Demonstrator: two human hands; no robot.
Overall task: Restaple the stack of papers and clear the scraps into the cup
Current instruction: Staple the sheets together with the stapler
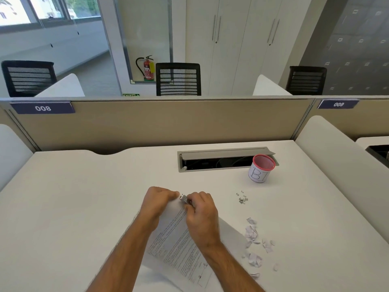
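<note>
A stack of printed papers [179, 245] lies slanted on the white desk [84, 197] in front of me. My left hand [157, 204] grips the stack's far corner with curled fingers. My right hand [201, 213] grips a small silver stapler [185, 199] at that same corner, right beside my left fingertips. Torn white paper scraps [255, 245] lie scattered to the right of the stack. Several loose metal staples [242, 198] lie further back on the right. A red-rimmed cup [262, 168] with a white label stands at the back right, apart from both hands.
An open cable tray [216, 160] with a grey lid is set into the desk behind the cup. A beige partition [168, 123] closes the desk's far side. White side dividers stand left and right. Black chairs stand beyond the partition.
</note>
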